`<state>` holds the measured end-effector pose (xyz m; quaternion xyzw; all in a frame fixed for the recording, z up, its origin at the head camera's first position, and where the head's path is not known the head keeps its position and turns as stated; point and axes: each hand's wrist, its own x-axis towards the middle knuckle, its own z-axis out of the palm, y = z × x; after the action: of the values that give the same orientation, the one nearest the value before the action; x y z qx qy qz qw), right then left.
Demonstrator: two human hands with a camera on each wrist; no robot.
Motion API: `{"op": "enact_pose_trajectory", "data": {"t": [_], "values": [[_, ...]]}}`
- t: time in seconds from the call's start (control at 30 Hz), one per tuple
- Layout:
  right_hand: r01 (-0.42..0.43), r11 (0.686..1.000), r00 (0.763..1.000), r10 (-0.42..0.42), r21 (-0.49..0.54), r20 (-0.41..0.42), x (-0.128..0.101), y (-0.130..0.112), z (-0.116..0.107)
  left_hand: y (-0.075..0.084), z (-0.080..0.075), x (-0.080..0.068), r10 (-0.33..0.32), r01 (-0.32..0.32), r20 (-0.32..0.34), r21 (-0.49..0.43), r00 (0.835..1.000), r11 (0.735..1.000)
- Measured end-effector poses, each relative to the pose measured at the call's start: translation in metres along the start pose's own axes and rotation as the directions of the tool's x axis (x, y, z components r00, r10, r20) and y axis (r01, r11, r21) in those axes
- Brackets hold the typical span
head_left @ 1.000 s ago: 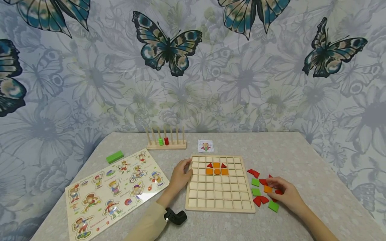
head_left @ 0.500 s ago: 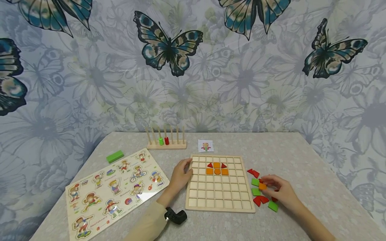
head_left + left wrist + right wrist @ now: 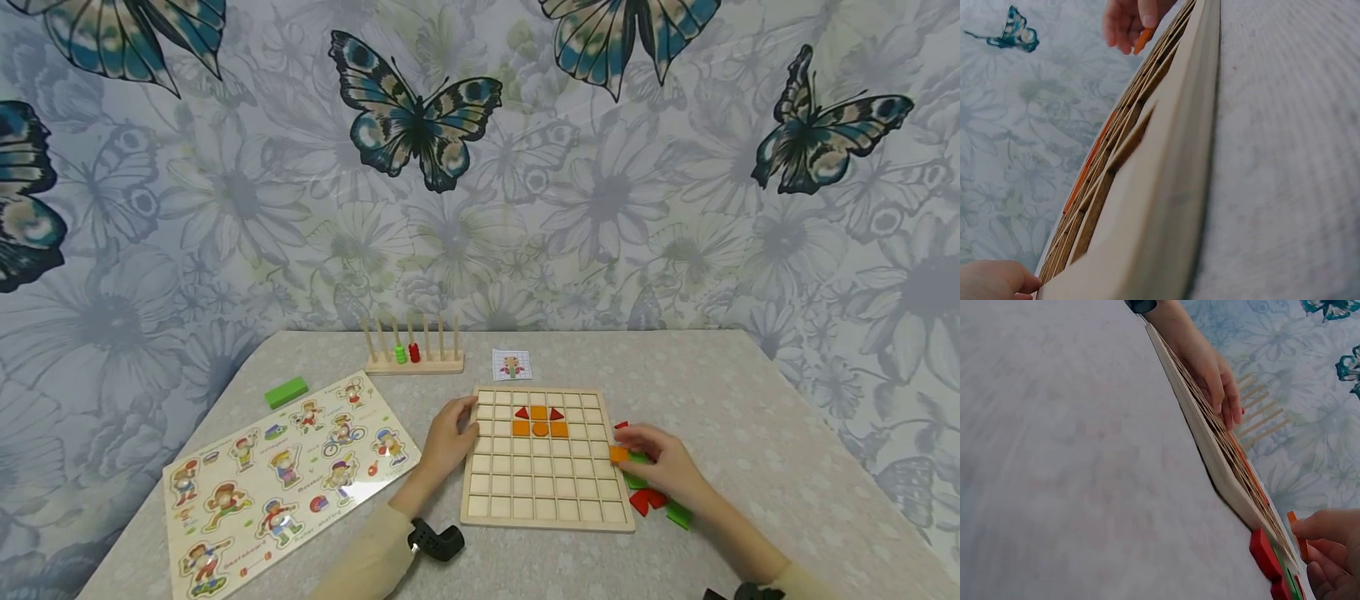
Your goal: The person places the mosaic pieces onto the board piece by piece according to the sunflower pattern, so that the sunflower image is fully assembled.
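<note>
My right hand (image 3: 666,467) pinches an orange square tile (image 3: 618,454) between thumb and fingers, at the right edge of the wooden grid board (image 3: 547,504). In the right wrist view that orange tile (image 3: 1298,536) is tilted on edge, raised beside the board. My left hand (image 3: 448,437) rests at the board's upper left edge, thumb and fingertips touching the rim. Orange squares (image 3: 558,428), an orange circle (image 3: 540,428) and two red triangles (image 3: 556,413) lie in the board's upper cells. Red pieces (image 3: 640,502) and green squares (image 3: 679,515) lie beside the board, some hidden beneath my right hand.
A small pattern card (image 3: 512,364) lies behind the board. To its left stands a peg rack (image 3: 416,365) with green and red beads. A picture puzzle board (image 3: 300,475) covers the left of the table, with a green block (image 3: 286,392) behind it.
My right hand has picked the orange square tile out of the loose pieces and carried it left to the board's right edge. My left hand has stayed at the board.
</note>
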<state>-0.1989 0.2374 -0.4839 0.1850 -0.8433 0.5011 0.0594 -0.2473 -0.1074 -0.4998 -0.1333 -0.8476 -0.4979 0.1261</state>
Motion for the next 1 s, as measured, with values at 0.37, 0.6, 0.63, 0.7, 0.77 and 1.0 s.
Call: {"op": "enact_pose_trajectory", "data": {"t": [0.37,0.6,0.63,0.7,0.77,1.0], "values": [[0.029,0.996,0.996,-0.035,0.079,0.076,0.029,-0.012,0.034,-0.001,-0.001,-0.001,0.005,-0.005,-0.004,0.003,1.000,1.000],[0.031,0.997,0.995,-0.038,0.068,0.096,0.044,-0.020,0.057,-0.003,0.001,0.000,0.028,-0.028,-0.015,0.024,0.999,0.999],[0.029,0.997,0.994,-0.036,0.070,0.100,0.046,-0.021,0.059,-0.003,0.001,0.000,0.028,-0.027,-0.016,0.024,0.999,0.999],[0.030,0.996,0.994,-0.039,0.081,0.106,0.050,-0.025,0.064,-0.003,0.001,0.000,0.031,-0.030,-0.016,0.030,0.999,0.999],[0.040,0.996,0.993,-0.049,0.082,0.111,0.054,-0.028,0.068,-0.003,0.001,0.000,0.029,-0.029,-0.011,0.037,1.000,0.999],[0.046,0.995,0.989,-0.057,0.083,0.138,0.062,-0.030,0.077,0.000,0.000,0.000,0.000,-0.001,0.003,0.011,1.000,1.000]]}}
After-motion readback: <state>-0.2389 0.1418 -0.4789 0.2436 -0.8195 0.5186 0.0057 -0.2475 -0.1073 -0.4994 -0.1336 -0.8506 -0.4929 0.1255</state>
